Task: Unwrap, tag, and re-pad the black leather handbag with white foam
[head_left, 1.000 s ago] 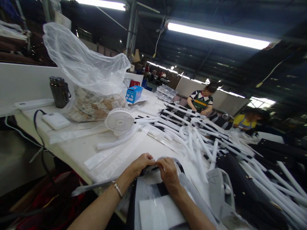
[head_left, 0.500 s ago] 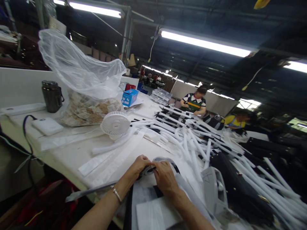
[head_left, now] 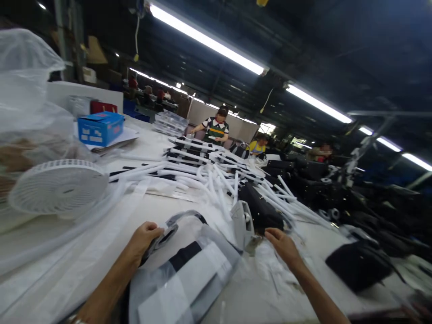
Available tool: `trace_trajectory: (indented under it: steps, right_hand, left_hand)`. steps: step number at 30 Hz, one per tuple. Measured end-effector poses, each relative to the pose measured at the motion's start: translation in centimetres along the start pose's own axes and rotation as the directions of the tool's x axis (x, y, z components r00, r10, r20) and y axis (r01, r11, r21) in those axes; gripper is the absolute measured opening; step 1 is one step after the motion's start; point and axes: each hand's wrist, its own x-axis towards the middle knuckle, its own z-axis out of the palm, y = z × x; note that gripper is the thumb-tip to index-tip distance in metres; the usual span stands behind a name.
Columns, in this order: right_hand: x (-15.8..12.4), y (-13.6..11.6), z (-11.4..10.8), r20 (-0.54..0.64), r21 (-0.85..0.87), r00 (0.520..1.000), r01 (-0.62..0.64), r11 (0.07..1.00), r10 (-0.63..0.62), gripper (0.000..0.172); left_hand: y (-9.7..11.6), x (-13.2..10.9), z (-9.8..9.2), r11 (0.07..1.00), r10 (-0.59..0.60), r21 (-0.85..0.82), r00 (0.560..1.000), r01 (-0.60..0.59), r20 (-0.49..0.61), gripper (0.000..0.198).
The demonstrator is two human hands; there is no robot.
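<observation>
Whereas both hands pinched the wrapped strap (head_left: pixel 168 232) a second ago, left hand (head_left: pixel 146 235) alone grips it at 11 o'clock now, right hand (head_left: pixel 281 240) swung out to 2 o'clock, loosely open, nothing visibly held, so wrapping looks paused.

The single head camera sat close above the near edge of the counter (head_left: pixel 111 225), facing forward and down toward the far right.

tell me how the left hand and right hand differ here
The left hand is curled shut on the wrapped strap; the right hand is open, holding nothing visible. The left hand sits at the wrapped bag; the right hand reaches out beside the grey tool. Both are bare, over the white table.
</observation>
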Motion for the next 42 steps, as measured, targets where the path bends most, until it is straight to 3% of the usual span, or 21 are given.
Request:
trace_trajectory:
  steps: [3,7,14,19,24,30,33,37,40,42]
  right_hand:
    - [-0.3,1.7,0.4,0.06,0.059,0.994,-0.097,0.994,0.093,0.044]
    - [0.2,2.1,2.8,0.143,0.162,0.976,-0.184,0.97,0.161,0.051]
    - [1.4,2.0,5.2,-0.026,0.28,0.985,-0.157,0.947,0.171,0.038]
    - [-0.7,2.8,5.1,-0.133,0.332,0.979,-0.104,0.938,0.156,0.035]
    - [-2.4,4.4,4.7,-0.112,0.266,0.97,-0.181,0.947,0.217,0.033]
    - [-2.8,4.8,2.4,-0.1,0.122,0.973,-0.197,0.973,0.21,0.021]
    - [-3.4,1.9,3.0,-0.055,0.175,0.988,-0.131,0.976,0.143,0.036]
    - [-5.8,-6.3,8.3,0.153,0.313,0.987,-0.009,0.95,-0.041,0.048]
    - [-8.1,-12.7,14.0,0.408,0.42,0.881,0.052,0.906,-0.24,0.04]
    - [-9.0,-15.5,17.7,0.551,0.472,0.779,0.007,0.882,-0.301,0.056]
  left_hand:
    - [0.1,0.0,0.0,1.0,-0.01,0.002,1.0,0.01,-0.004,0.032]
    - [-0.1,0.0,-0.2,1.0,-0.011,-0.006,1.0,0.011,0.018,0.033]
    - [-0.6,0.4,-0.3,1.0,-0.011,-0.007,1.0,0.011,0.018,0.037]
    - [-0.4,0.2,-0.3,1.0,-0.008,-0.01,1.0,0.008,0.006,0.037]
    - [-0.2,0.1,-0.3,1.0,-0.013,-0.022,1.0,0.013,0.001,0.037]
    - [-0.1,-0.4,0.1,0.999,-0.005,-0.047,0.999,0.004,-0.033,0.033]
    - [-0.4,-0.4,0.4,0.998,0.018,-0.056,0.998,-0.022,-0.066,0.028]
    - [-1.0,-0.2,0.8,0.999,0.035,-0.038,0.996,-0.038,-0.079,0.026]
    - [-1.3,-0.4,1.0,0.998,0.052,-0.027,0.996,-0.054,-0.073,0.025]
    - [-1.5,-0.5,1.1,0.997,0.072,-0.024,0.994,-0.074,-0.078,0.025]
